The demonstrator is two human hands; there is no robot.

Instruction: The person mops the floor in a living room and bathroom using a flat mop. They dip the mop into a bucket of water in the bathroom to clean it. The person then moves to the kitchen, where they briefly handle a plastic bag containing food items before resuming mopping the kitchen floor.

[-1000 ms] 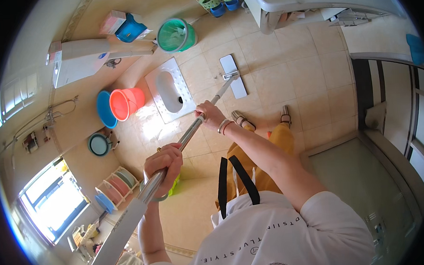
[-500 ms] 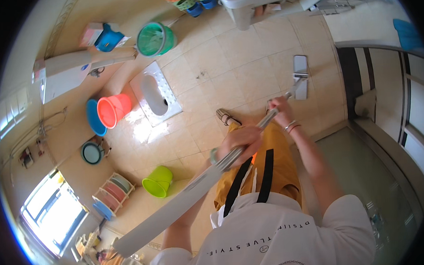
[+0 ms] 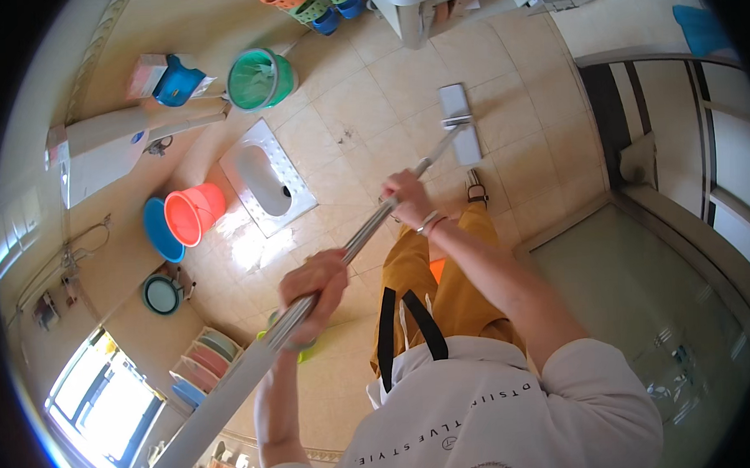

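Both my hands grip the long metal pole of a flat mop [image 3: 367, 236], which slants across the view from lower left toward the upper right. My left hand [image 3: 315, 288] is closed around the pole's wider, lower-left part. Farther along toward the head, my right hand [image 3: 409, 199], with bands at its wrist, wraps round the thinner pole. The flat grey-white mop head [image 3: 467, 145] rests on the beige tiled floor, beyond my sandalled foot [image 3: 476, 189]. A lime-green bucket is mostly hidden behind my left hand and forearm.
A squat toilet [image 3: 260, 179] is set in the floor at left. Near it stand a red bucket [image 3: 195, 215], a blue basin [image 3: 162, 230] and a green bin [image 3: 261, 80]. A plate-like rack of basins [image 3: 206, 358] is by the window. A glass panel [image 3: 646, 297] lies right.
The mop head has slid left across the floor, and both hands have moved left with the pole. A foot has come into view near the mop head; the lime bucket is now mostly covered.
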